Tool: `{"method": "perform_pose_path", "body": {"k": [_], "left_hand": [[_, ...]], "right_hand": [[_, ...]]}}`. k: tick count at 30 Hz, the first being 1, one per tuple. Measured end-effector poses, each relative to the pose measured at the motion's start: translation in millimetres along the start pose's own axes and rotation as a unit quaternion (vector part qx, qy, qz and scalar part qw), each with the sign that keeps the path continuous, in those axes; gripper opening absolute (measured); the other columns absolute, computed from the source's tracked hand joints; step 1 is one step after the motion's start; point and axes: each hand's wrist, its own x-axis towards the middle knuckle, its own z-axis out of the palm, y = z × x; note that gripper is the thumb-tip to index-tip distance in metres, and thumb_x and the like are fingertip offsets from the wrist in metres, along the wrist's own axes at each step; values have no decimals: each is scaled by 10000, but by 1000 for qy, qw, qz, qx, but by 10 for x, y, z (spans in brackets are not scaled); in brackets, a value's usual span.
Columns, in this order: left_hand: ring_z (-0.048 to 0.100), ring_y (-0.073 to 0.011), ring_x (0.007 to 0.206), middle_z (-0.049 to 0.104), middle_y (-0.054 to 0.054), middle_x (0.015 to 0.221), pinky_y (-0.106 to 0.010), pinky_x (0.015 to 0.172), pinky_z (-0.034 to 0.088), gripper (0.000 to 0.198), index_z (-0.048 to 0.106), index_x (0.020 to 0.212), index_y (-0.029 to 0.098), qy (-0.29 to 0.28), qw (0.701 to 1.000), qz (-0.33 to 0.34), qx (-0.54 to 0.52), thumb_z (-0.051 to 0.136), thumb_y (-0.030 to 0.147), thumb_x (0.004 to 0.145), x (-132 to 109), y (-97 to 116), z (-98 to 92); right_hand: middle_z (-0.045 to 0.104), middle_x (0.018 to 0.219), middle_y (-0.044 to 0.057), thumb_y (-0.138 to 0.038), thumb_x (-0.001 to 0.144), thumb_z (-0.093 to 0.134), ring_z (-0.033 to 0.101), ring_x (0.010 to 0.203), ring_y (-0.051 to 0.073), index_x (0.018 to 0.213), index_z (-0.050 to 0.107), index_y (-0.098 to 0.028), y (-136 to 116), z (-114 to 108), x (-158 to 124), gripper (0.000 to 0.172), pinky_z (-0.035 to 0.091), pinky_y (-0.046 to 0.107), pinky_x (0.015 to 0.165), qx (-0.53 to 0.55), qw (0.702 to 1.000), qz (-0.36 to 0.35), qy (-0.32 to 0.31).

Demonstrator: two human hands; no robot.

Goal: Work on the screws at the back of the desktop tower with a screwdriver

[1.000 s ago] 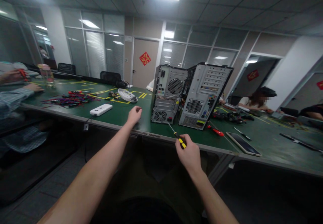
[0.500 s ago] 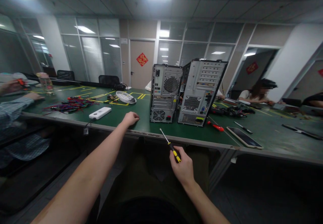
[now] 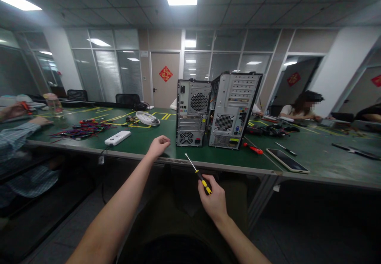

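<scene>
My right hand (image 3: 212,198) is wrapped around a black and yellow screwdriver (image 3: 203,182), its shaft slanting up and left, tip before the table's front edge. My left hand (image 3: 158,147) is just above the tabletop near that edge, fingers curled together. Whatever the fingertips may pinch is too small to make out. To the right of that hand stands a computer case (image 3: 192,113), upright, with its rear panel of ports and fan grille towards me. A second, larger computer case (image 3: 233,111) stands beside it, also rear side forward.
On the green table (image 3: 166,162) lie a white power bank (image 3: 117,137), a bundle of coloured wires (image 3: 85,129) and a white basket (image 3: 147,118). Rightward are a red-handled tool (image 3: 253,149), a phone (image 3: 287,160) and dark cables (image 3: 272,130). People sit at left and far right.
My left hand has moved slightly right and lifted a little off the tabletop. The screwdriver stays in my right hand, almost unmoved. The view has tilted slightly.
</scene>
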Motion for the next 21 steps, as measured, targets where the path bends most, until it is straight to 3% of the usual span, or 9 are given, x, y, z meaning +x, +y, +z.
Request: {"method": "perform_pose_path", "body": {"k": [5,10,21], "left_hand": [[612,-136,698,731,-47,801,-235,628,443,301,760,896,147,-108,990,11,-86,776,380,705,-110,216,365],[632,-142,688,742,-60,769,-255,661,486,341,791,919,125,-172,977,-6,-124,841,376,694,-106,256,624],[722,-179,874,795,-104,940,-312,895,549,297,807,1017,128,-216,964,-45,-146,818,235,741,-114,144,669]], "right_hand": [[739,929,46,-338,952,582,726,819,190,1073,649,-205,4,-17,-8,191,560,274,766,0,1000,-8,18],[742,938,44,-343,953,577,730,832,190,1067,649,-209,42,-18,3,190,566,279,787,-6,1000,-1,26],[743,969,65,-351,963,536,728,879,218,1078,644,-210,41,-10,38,212,547,308,809,-30,999,29,19]]}}
